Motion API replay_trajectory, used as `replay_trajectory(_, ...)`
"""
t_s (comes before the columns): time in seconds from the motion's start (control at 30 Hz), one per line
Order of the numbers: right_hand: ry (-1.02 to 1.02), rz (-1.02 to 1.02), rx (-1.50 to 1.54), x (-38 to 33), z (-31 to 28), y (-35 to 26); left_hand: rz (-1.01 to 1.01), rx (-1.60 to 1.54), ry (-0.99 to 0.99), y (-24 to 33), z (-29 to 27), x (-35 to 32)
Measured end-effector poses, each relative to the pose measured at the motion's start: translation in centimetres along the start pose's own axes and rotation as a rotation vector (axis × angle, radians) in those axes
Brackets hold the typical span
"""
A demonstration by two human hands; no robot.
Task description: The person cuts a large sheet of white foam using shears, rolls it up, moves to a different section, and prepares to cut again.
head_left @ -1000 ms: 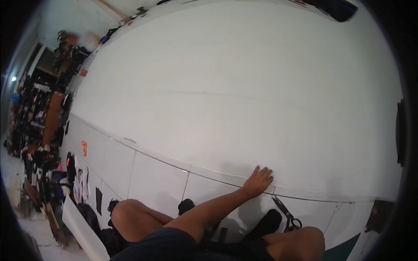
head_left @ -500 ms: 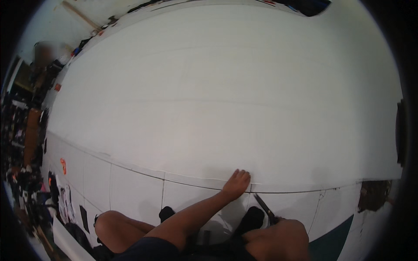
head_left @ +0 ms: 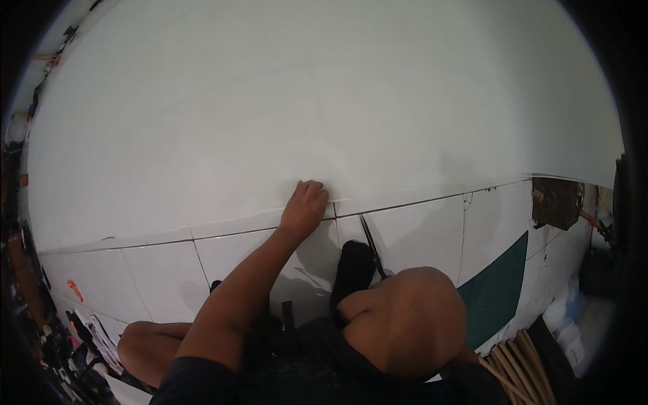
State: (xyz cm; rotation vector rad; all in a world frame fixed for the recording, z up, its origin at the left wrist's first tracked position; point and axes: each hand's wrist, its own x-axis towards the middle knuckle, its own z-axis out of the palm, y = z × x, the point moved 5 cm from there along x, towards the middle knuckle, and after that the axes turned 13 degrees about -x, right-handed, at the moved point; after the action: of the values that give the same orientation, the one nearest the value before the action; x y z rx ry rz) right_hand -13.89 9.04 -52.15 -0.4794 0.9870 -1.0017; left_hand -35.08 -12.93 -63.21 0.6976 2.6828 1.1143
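Observation:
A broad white sheet (head_left: 223, 128) covers the floor ahead, and its near edge runs along a dark tile joint. At this edge my left hand (head_left: 306, 208) has its fingers curled and closed on the sheet, with faint creases beside them. A long, thin, dark blade (head_left: 371, 244), apparently of scissors, sticks out from behind my raised right knee (head_left: 415, 317). Its tip points toward the sheet edge, a little right of my left hand. That knee hides my right hand and the tool's handle.
White floor tiles (head_left: 418, 236) show between me and the sheet. To the right lie a dark green sheet (head_left: 496, 290), a brown block-like piece (head_left: 557, 202) and several wooden sticks (head_left: 523, 368). At left are an orange item (head_left: 75, 290) and mixed clutter. My black-covered foot (head_left: 354, 263) stands near the blade.
The view has turned toward the right, bringing the sticks into sight. My left hand still rests at the sheet's edge. The right hand, partly visible by the knee before, is now hidden.

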Motion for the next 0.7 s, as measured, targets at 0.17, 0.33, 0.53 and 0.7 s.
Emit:
replay_trajectory(0.17,0.040,-0.028,-0.006,-0.4,0.0,-1.7,0.027,0.098,0.019,0.8,-0.4,0.1)
replay_trajectory(0.33,0.078,-0.050,-0.060,-0.8,-0.2,-3.5,-0.007,0.001,0.029,0.4,-0.8,0.2)
replay_trajectory(0.53,0.154,-0.095,-0.155,-1.0,-0.5,-6.3,-0.068,-0.118,0.088,2.0,-1.8,0.5)
replay_trajectory(0.7,0.175,-0.148,-0.244,-1.7,-1.5,-8.8,-0.173,-0.200,0.133,0.8,-1.5,0.5)
